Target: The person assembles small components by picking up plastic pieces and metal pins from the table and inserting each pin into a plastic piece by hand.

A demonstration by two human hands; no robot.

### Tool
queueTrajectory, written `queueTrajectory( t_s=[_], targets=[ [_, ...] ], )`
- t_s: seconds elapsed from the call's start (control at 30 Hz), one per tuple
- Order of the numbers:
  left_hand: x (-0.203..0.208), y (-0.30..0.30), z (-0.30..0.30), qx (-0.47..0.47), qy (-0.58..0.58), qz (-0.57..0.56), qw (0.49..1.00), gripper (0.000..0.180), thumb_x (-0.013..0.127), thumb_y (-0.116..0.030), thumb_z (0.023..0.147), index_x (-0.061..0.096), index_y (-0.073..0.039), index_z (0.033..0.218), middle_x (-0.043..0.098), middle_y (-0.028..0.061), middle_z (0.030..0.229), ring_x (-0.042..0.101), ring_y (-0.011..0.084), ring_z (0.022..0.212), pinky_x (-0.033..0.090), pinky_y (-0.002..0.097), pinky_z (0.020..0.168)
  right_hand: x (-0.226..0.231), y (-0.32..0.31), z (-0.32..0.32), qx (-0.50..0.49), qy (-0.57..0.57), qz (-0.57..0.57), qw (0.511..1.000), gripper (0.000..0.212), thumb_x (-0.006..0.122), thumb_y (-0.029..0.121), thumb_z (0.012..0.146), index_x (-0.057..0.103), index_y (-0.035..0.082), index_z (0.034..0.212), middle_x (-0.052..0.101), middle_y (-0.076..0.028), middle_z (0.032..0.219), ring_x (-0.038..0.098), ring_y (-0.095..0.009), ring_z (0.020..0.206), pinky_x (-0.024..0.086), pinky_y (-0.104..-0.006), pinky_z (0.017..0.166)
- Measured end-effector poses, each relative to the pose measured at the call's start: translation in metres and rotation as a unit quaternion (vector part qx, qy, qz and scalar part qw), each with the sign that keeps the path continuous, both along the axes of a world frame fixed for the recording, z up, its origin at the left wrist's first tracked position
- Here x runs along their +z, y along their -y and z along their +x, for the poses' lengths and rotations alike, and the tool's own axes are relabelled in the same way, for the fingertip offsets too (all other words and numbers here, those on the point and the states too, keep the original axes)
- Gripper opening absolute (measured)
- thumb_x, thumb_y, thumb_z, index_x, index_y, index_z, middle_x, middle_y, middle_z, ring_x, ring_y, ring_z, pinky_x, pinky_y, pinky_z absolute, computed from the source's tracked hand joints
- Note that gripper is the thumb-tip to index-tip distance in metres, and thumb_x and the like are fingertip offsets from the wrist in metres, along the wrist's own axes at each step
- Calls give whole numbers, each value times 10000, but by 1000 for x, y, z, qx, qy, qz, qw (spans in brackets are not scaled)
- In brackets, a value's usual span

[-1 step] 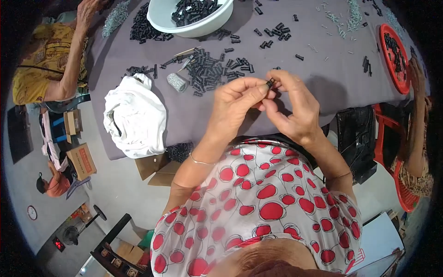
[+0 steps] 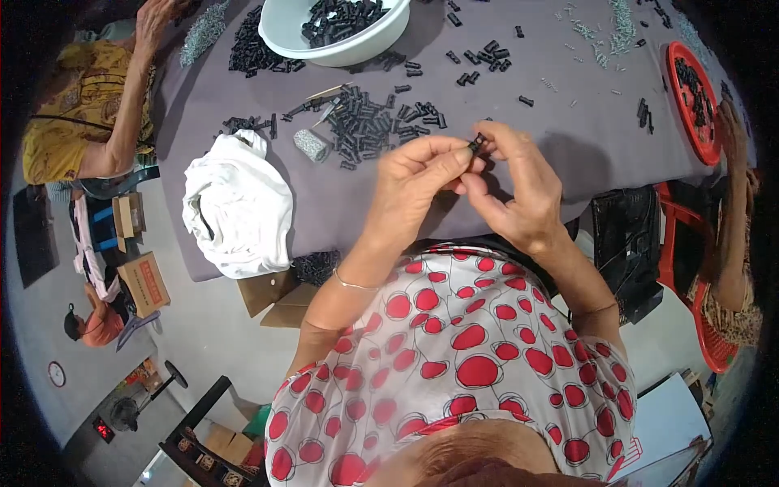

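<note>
Between my two hands, just above the near table edge, is a small black plastic part [image 2: 476,144]. My left hand [image 2: 422,174] pinches its lower end between thumb and forefinger. Curled round its other side are the fingers of my right hand [image 2: 519,183], with the forefinger against the part and the thumb held lower. Fingers hide much of it. A loose heap of similar black parts [image 2: 361,126] lies to the left of my hands. Beside the heap are a grey speckled cylinder [image 2: 312,146] and a thin pointed tool [image 2: 327,111].
A white bowl [image 2: 341,53] of black parts stands at the far side. A white cloth [image 2: 237,207] lies at the left edge. At right are a red tray [image 2: 675,97] and small metal springs [image 2: 623,28]. Other people's arms [image 2: 130,130] reach in at both sides.
</note>
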State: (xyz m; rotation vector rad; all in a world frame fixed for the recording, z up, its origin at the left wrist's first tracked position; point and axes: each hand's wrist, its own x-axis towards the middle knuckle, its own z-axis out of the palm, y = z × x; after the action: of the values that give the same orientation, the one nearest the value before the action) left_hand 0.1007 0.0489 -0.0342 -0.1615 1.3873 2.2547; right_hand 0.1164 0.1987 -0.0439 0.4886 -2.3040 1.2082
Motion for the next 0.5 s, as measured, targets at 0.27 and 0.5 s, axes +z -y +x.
queueTrajectory(
  t_s=[0.27, 0.5],
  targets=[
    [-7, -4, 0, -1, -1, 21, 1000, 147, 622, -109, 871, 646, 17, 943, 651, 65, 782, 594, 104, 697, 468, 212, 632, -3, -4, 2, -45, 28, 102, 993, 507, 706, 85, 643, 518, -9, 1105, 576, -126, 903, 589, -279, 760, 505, -339, 639],
    [-8, -7, 0, 12, 14, 9, 1000, 119, 616, -80, 866, 636, 23, 921, 650, 69, 785, 603, 106, 688, 485, 214, 631, -1, -3, 4, -76, 34, 173, 981, 445, 704, 154, 638, 548, 2, 1027, 575, -95, 822, 595, -256, 725, 518, -340, 600]
  ],
)
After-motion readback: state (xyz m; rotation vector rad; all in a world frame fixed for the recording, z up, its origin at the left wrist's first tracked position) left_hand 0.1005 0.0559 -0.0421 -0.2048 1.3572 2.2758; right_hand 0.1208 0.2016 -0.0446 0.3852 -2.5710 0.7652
